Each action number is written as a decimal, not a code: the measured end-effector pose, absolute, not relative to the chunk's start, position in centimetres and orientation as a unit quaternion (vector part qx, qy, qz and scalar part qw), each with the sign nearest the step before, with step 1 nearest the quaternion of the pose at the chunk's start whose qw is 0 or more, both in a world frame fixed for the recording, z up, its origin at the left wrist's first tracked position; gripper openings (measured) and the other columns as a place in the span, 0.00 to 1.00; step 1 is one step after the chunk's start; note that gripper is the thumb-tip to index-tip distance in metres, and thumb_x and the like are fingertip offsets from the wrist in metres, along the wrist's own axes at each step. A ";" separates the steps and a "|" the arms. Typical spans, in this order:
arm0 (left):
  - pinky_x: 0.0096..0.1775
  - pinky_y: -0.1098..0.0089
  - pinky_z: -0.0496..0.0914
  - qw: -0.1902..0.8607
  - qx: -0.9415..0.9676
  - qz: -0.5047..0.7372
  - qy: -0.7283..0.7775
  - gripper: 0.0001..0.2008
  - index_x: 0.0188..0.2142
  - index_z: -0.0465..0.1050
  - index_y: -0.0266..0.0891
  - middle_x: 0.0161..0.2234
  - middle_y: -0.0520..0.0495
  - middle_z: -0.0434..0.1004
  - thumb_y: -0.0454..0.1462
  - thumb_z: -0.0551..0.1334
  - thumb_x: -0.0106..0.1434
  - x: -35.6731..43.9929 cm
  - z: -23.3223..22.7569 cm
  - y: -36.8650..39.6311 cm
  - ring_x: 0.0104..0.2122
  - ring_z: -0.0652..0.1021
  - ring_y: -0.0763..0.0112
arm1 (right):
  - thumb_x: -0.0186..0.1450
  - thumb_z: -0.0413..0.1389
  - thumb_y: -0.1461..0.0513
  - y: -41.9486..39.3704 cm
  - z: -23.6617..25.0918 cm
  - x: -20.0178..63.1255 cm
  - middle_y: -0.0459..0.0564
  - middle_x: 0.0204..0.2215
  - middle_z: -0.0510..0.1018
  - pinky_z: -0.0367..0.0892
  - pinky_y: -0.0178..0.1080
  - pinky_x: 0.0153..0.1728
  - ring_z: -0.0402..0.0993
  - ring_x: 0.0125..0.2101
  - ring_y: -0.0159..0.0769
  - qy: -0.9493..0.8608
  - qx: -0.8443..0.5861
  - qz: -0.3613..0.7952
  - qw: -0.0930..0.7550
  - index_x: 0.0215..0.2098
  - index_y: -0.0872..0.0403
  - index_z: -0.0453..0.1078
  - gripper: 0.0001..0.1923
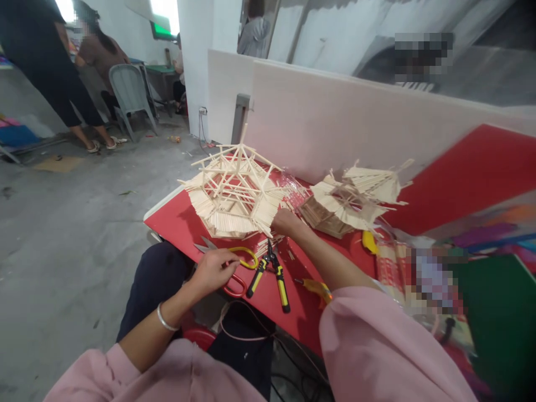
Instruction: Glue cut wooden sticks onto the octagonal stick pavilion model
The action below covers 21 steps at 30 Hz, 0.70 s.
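In the head view the left hand point(214, 271) rests at the near edge of the red table point(460, 173), its fingers curled loosely down over the handles of a pair of scissors point(234, 262) — one loop yellow, one red. The fingertips touch the handles, but whether they actually pinch them I cannot tell; the blades point left, out past the table edge. A silver bangle point(166, 320) sits on that wrist. The right hand point(285, 221) reaches further in, its fingers bent and pressed against the lower right edge of a stick model point(234, 192), a roof-like frame of pale wooden sticks tilted up on the table. The fingertips are hidden against the sticks, so how firmly it grips is not clear — it touches the frame at least. Between the two hands, just beside the scissors, lie pliers point(272, 276) with black and yellow handles, touched by neither hand. A second stick model point(355, 201) stands to the right of the right forearm, near it but apart. Both sleeves are pink. Beyond the table, on the grey floor, stands a grey chair point(129, 92) with people near it.
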<state>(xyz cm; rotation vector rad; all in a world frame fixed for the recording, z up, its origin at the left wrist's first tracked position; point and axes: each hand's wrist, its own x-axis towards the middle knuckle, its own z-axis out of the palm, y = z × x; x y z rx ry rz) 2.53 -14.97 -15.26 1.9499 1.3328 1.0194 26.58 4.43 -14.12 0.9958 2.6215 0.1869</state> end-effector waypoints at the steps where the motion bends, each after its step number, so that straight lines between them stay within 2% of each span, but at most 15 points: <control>1: 0.34 0.72 0.68 0.279 0.727 0.379 0.500 0.08 0.34 0.80 0.38 0.31 0.47 0.82 0.32 0.60 0.62 2.3 -15.2 -15.0 0.30 0.78 0.71 | 0.69 0.57 0.53 4.6 -14.3 26.6 0.53 0.48 0.76 0.73 0.48 0.47 0.75 0.45 0.39 0.915 0.357 0.064 0.177 0.52 0.56 0.70 0.18; 5: 0.34 0.72 0.68 0.271 0.728 0.372 0.509 0.09 0.34 0.80 0.38 0.31 0.47 0.82 0.33 0.60 0.63 1.6 -15.2 -15.1 0.29 0.77 0.71 | 0.69 0.57 0.54 4.8 -14.4 26.8 0.54 0.52 0.73 0.73 0.48 0.48 0.74 0.48 0.40 0.890 0.389 0.075 0.228 0.55 0.55 0.68 0.20; 12: 0.34 0.73 0.67 0.265 0.722 0.368 0.523 0.09 0.34 0.80 0.37 0.31 0.47 0.81 0.33 0.60 0.63 1.2 -14.7 -14.6 0.29 0.77 0.72 | 0.68 0.57 0.53 3.5 -12.9 27.9 0.53 0.51 0.74 0.73 0.48 0.48 0.74 0.47 0.39 0.880 0.404 0.089 0.235 0.55 0.55 0.68 0.20; 16: 0.33 0.72 0.66 0.238 0.698 0.356 0.574 0.09 0.33 0.81 0.38 0.29 0.48 0.80 0.33 0.60 0.62 0.2 -14.1 -13.7 0.28 0.76 0.72 | 0.71 0.52 0.63 2.3 -12.2 28.1 0.59 0.51 0.74 0.72 0.43 0.46 0.72 0.51 0.42 0.876 0.418 0.104 0.215 0.53 0.56 0.70 0.14; 18: 0.33 0.72 0.66 0.214 0.682 0.351 0.605 0.09 0.32 0.81 0.38 0.29 0.48 0.81 0.34 0.60 0.62 -0.5 -14.2 -13.2 0.28 0.76 0.71 | 0.70 0.49 0.67 1.8 -12.3 28.2 0.64 0.53 0.72 0.71 0.40 0.43 0.70 0.53 0.45 0.869 0.437 0.117 0.201 0.53 0.57 0.70 0.16; 21: 0.33 0.71 0.67 0.186 0.651 0.353 0.645 0.08 0.33 0.81 0.39 0.31 0.47 0.82 0.35 0.61 0.61 -1.7 -14.9 -12.5 0.30 0.78 0.68 | 0.69 0.48 0.68 1.4 -12.2 28.3 0.64 0.52 0.71 0.69 0.38 0.41 0.71 0.51 0.45 0.860 0.459 0.126 0.185 0.53 0.57 0.70 0.17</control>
